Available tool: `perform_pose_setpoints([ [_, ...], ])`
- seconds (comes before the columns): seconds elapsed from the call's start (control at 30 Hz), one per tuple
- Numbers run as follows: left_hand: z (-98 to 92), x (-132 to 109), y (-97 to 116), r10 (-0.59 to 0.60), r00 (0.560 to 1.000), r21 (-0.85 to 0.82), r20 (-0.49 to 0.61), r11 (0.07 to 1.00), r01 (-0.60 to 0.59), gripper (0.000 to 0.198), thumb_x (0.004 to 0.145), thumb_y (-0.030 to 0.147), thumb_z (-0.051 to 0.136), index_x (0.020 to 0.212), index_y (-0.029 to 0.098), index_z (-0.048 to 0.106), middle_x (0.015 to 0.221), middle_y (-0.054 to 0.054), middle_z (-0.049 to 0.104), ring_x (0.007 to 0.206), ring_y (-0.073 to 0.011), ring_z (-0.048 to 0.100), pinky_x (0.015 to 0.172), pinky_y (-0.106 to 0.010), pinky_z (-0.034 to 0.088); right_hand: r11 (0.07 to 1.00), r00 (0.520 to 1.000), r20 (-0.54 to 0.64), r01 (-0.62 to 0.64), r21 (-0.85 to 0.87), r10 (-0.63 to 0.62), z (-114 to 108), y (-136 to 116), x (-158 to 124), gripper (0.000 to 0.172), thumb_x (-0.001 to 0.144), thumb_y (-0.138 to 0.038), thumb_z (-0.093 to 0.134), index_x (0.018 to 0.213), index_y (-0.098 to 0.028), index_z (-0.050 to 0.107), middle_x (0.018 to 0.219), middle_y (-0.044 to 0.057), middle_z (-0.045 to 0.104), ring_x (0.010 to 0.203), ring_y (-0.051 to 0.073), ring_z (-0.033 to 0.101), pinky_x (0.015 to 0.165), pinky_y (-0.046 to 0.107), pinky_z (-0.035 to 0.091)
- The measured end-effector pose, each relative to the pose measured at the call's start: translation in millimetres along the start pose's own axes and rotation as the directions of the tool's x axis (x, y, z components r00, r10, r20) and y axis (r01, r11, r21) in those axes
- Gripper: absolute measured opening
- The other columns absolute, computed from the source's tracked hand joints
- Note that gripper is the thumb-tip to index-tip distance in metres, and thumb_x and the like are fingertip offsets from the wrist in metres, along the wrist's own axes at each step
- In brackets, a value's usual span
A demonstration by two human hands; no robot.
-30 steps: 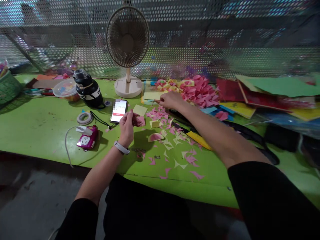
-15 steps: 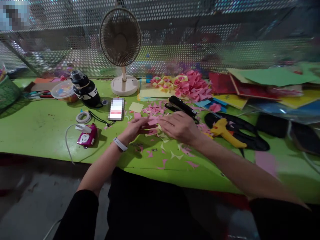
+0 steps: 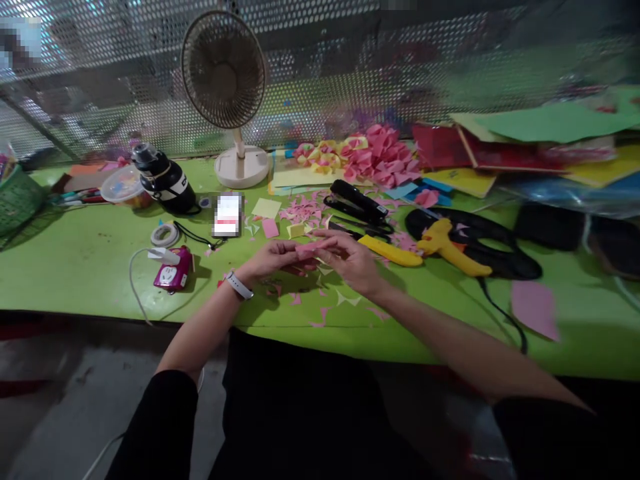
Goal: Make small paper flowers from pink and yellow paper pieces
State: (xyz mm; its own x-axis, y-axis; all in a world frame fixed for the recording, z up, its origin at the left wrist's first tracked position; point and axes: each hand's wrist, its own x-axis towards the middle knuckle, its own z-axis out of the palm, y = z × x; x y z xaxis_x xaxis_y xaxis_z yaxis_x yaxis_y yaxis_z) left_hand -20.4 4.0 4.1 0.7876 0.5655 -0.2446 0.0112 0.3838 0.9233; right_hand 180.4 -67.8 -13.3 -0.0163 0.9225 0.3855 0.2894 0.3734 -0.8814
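Over the near middle of the green table (image 3: 100, 267), the person's 2 hands meet at 1 small pink paper (image 3: 309, 249). The left hand (image 3: 270, 260) pinches its left side, and the right hand (image 3: 356, 265) grasps its right side with the fingertips; from here I cannot tell how it is folded. Pink and pale scraps (image 3: 303, 208) lie scattered below and on the far side of them. Just beyond the right hand sits a black stapler (image 3: 359, 202), and to its right a yellow tool (image 3: 445, 250) shaped like a glue gun. Farther back rises a heap of pink folded paper (image 3: 383, 157). On the left I see a phone (image 3: 227, 215), a tape roll (image 3: 165, 235), a black bottle (image 3: 167, 183) and, at the far side, a fan (image 3: 240, 167).
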Motion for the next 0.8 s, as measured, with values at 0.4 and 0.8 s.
perform_pose_setpoints([
  [0.4,7.0,5.4,-10.3,0.095,0.993,0.099,-0.066,0.991,-0.089,0.035,0.070,0.033,0.085,0.095,0.012,0.074,0.092,-0.011,0.077,0.080,-0.0144,0.074,0.078,-0.028,0.060,0.999,0.998,-0.040,-0.046,-0.002,0.046,0.8,4.3,-6.3,0.022,0.088,-0.046,0.068,0.088,-0.024,0.070,0.086,0.004,0.074,0.077,0.020,0.069,0.069,0.039,0.060],
  [0.8,9.7,6.0,-9.8,0.060,0.997,0.047,-0.046,0.997,-0.058,0.032,0.070,0.037,0.084,0.089,0.012,0.074,0.088,-0.010,0.078,0.078,-0.0150,0.074,0.072,-0.027,0.061,0.996,0.995,-0.016,-0.093,0.016,0.094,2.0,4.5,-7.8,0.026,0.087,-0.050,0.069,0.086,-0.023,0.068,0.084,0.004,0.071,0.073,0.019,0.066,0.066,0.039,0.060],
])
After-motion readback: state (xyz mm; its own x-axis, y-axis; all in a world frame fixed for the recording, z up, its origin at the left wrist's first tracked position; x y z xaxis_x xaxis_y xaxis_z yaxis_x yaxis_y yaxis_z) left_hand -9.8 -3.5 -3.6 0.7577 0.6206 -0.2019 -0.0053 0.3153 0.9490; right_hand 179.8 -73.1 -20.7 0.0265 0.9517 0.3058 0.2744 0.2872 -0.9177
